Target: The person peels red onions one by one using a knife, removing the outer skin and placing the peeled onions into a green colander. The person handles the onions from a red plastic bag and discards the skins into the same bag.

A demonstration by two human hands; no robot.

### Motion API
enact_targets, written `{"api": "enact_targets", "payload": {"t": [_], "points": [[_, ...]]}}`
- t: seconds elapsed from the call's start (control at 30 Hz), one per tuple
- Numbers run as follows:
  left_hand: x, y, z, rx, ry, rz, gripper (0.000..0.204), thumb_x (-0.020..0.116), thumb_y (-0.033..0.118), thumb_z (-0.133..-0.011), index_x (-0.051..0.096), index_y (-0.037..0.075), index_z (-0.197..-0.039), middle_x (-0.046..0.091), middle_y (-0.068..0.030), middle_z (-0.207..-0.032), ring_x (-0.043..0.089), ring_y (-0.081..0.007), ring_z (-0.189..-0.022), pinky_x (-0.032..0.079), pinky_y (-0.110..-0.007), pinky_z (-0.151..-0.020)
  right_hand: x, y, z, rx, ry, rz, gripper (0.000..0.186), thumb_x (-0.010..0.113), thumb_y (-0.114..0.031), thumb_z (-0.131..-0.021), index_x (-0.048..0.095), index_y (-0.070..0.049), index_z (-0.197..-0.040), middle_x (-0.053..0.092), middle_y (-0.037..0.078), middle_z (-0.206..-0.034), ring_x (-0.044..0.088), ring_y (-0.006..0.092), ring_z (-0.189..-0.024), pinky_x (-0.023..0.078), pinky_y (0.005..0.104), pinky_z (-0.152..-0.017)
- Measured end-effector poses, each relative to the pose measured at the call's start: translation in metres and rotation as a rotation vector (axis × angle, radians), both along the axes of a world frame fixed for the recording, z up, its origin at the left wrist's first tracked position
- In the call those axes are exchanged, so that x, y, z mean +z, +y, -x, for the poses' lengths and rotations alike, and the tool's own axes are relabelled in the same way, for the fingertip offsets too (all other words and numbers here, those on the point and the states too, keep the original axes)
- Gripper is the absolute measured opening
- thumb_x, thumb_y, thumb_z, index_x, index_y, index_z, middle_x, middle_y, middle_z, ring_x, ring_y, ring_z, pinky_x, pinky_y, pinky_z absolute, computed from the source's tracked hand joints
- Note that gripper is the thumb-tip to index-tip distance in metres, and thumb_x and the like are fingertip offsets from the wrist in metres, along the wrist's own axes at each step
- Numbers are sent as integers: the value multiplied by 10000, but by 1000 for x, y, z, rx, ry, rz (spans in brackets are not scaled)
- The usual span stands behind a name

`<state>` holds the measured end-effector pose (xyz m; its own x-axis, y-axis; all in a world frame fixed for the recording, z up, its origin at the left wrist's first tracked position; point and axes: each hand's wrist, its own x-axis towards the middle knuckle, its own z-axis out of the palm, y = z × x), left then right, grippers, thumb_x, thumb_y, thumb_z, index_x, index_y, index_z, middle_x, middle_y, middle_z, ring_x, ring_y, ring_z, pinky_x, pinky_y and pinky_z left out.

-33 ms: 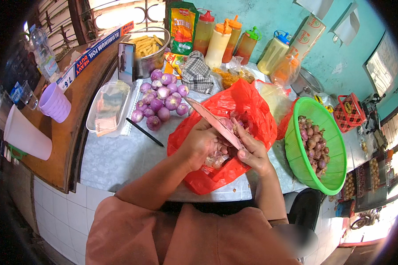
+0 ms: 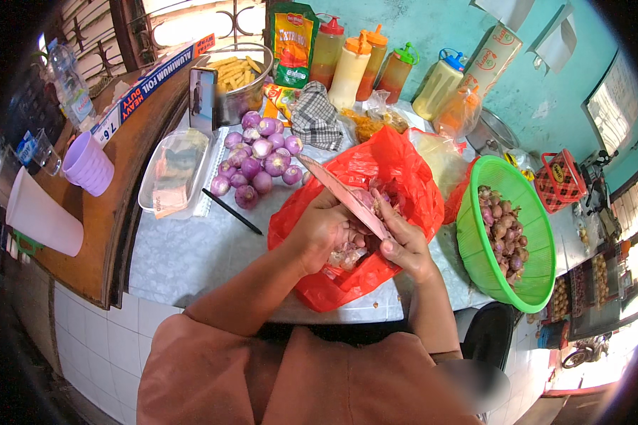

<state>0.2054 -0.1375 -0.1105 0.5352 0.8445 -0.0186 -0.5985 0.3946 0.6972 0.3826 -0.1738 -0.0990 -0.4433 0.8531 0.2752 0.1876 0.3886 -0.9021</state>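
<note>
Over an open red plastic bag (image 2: 315,287), both my hands are close together. My right hand (image 2: 407,248) is closed on a knife (image 2: 344,197), its thumb against the lower end of the blade, which slants up to the left. My left hand (image 2: 319,237) is curled closed beside the blade; what its fingers hold is hidden. Papery onion skins (image 2: 347,256) lie in the bag under my fingers. Left of the bag is a heap of peeled purple shallots (image 2: 252,168). To the right, a green plastic basket (image 2: 473,265) holds unpeeled shallots (image 2: 503,234).
A clear plastic container (image 2: 149,191) and a black pen (image 2: 232,212) lie at the left. Behind stand a propped phone (image 2: 203,99), a metal bowl (image 2: 244,110) of fries, a checked cloth (image 2: 317,117) and several sauce bottles (image 2: 349,74). Purple cups (image 2: 88,166) stand on the wooden surface.
</note>
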Motion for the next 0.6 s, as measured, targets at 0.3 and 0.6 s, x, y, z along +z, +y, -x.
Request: {"api": "enact_targets", "payload": {"t": [0.3, 0.6], "points": [[9, -7, -3, 114, 76, -136, 155, 460, 167, -921, 404, 87, -1041, 532, -40, -884, 555, -104, -703, 471, -232, -582, 3, 2, 9, -36, 47, -5, 716, 532, -353, -841, 237, 61, -1346, 345, 177, -1362, 311, 224, -1270, 192, 325, -1043], [2, -2, -6, 480, 117, -372, 206, 487, 180, -911, 362, 53, -1013, 492, -40, -845, 530, -88, -669, 466, -225, -585, 24, 14, 23, -3, 101, 155, 738, 554, -394, -827, 247, 7, -1365, 455, 137, -1243, 474, 157, -1024, 352, 250, -871]]}}
